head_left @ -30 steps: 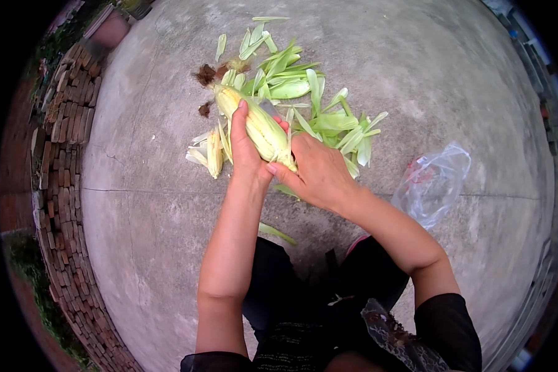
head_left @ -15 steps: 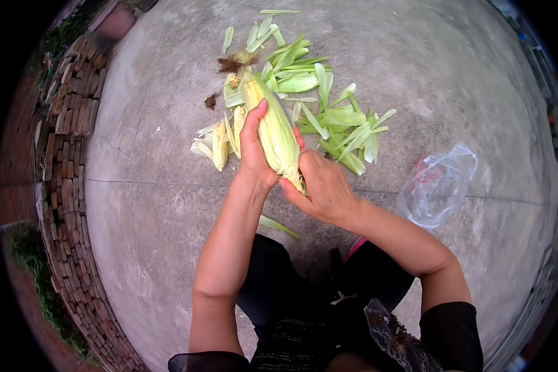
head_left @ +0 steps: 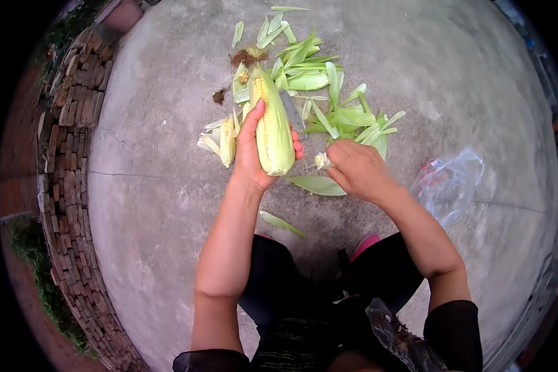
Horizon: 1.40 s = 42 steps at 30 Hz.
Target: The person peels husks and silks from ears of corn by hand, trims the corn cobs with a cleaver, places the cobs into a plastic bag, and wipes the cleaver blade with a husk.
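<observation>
My left hand (head_left: 251,155) is wrapped round an ear of corn (head_left: 275,136). The ear points away from me, with yellow kernels bare along its left side and pale green husk over the rest. To its right, my right hand (head_left: 361,170) is closed on a short, whitish corn stalk stub (head_left: 322,161), apart from the ear's blunt base. A loose husk leaf (head_left: 318,185) is just below the stub. Behind the ear, a grey flat blade (head_left: 291,111) shows in part. Another corn ear (head_left: 227,142) lies left of my left hand.
Green husks (head_left: 347,118) are scattered over the concrete ground (head_left: 167,248) ahead. Brown corn silk (head_left: 248,57) lies beyond the ear. A clear plastic bag (head_left: 451,183) is at the right, and a stacked brick wall (head_left: 71,204) runs along the left.
My right hand has moved right, away from the ear's base, with the stub now separate from the ear. A husk leaf now shows beneath it. My left hand keeps its hold.
</observation>
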### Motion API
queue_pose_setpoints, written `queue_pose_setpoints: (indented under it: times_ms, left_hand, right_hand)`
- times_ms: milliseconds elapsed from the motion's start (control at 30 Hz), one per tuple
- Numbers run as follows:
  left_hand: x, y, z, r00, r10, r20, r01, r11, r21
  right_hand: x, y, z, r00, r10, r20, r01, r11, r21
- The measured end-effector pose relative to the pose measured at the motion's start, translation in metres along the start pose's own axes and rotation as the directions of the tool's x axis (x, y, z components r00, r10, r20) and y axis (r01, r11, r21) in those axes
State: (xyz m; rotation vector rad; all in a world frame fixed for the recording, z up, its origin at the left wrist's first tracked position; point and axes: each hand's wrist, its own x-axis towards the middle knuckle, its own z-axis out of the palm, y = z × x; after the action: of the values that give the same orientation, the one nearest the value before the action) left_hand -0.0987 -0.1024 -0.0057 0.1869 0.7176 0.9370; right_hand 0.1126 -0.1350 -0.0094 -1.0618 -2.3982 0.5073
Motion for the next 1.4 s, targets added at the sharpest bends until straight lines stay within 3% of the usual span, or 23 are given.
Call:
queue_pose_setpoints:
  times_ms: [67, 133, 233, 433, 500, 533, 600, 733, 800, 1000, 1067, 1133, 1267, 1333, 1367, 1400]
  left_hand:
    - [0.000, -0.003, 0.002, 0.988, 0.138, -0.076, -0.137, 0.990, 0.018]
    - [0.002, -0.004, -0.001, 0.990, 0.130, -0.047, -0.127, 0.991, 0.048]
    - [0.003, -0.007, 0.002, 0.991, 0.132, 0.003, -0.130, 0.973, 0.190]
    - [0.002, -0.024, 0.021, 0.986, 0.165, -0.021, -0.158, 0.968, 0.197]
    - [0.003, -0.028, 0.024, 0.984, 0.180, -0.004, -0.174, 0.956, 0.236]
    - [0.003, -0.030, 0.025, 0.981, 0.193, 0.004, -0.187, 0.943, 0.275]
    - [0.000, -0.031, 0.027, 0.986, 0.154, 0.063, -0.165, 0.942, 0.293]
    - [-0.001, -0.036, 0.028, 0.981, 0.069, 0.183, -0.142, 0.896, 0.420]
    - [0.001, -0.039, 0.030, 0.981, 0.061, 0.182, -0.153, 0.826, 0.543]
    - [-0.001, -0.042, 0.039, 0.993, -0.022, 0.118, -0.057, 0.783, 0.620]
    - [-0.002, -0.045, 0.045, 0.995, 0.056, 0.079, -0.096, 0.703, 0.705]
    - [-0.002, -0.046, 0.047, 0.992, 0.091, 0.087, -0.125, 0.652, 0.748]
    - [-0.002, -0.047, 0.050, 0.965, 0.218, 0.147, -0.236, 0.477, 0.846]
    - [-0.002, -0.048, 0.051, 0.966, 0.227, 0.123, -0.223, 0.492, 0.842]
    - [-0.001, -0.049, 0.051, 0.966, 0.237, 0.101, -0.211, 0.507, 0.836]
    - [0.000, -0.050, 0.049, 0.967, 0.236, 0.099, -0.210, 0.507, 0.836]
  right_hand:
    - [0.000, 0.001, -0.004, 0.999, 0.025, 0.038, -0.024, 0.999, -0.026]
    - [-0.001, -0.001, -0.008, 0.996, 0.056, 0.074, -0.052, 0.997, -0.051]
    - [0.004, -0.009, -0.016, 0.989, 0.145, -0.041, -0.148, 0.986, -0.077]
    - [0.013, -0.013, -0.013, 0.940, 0.332, -0.085, -0.317, 0.937, 0.149]
    - [0.015, -0.017, -0.014, 0.872, 0.480, -0.095, -0.370, 0.773, 0.515]
    - [0.017, -0.018, -0.014, 0.868, 0.485, -0.105, -0.371, 0.776, 0.510]
    - [0.018, -0.017, -0.016, 0.825, 0.559, -0.081, -0.334, 0.599, 0.727]
    - [0.019, -0.013, -0.024, 0.772, 0.608, -0.185, -0.235, 0.545, 0.805]
    - [0.018, -0.008, -0.028, 0.749, 0.626, -0.218, -0.199, 0.526, 0.827]
    - [0.013, 0.002, -0.038, 0.704, 0.676, -0.218, -0.194, 0.478, 0.857]
    - [0.011, 0.003, -0.038, 0.698, 0.690, -0.190, -0.194, 0.438, 0.878]
    - [0.009, 0.009, -0.035, 0.691, 0.685, -0.229, -0.280, 0.547, 0.789]
    - [0.006, 0.012, -0.032, 0.694, 0.661, -0.283, -0.300, 0.624, 0.722]
    - [0.007, 0.013, -0.033, 0.688, 0.665, -0.291, -0.336, 0.647, 0.684]
    - [0.007, 0.012, -0.035, 0.687, 0.666, -0.290, -0.337, 0.646, 0.685]
    - [0.008, 0.011, -0.040, 0.672, 0.712, -0.206, -0.325, 0.533, 0.781]
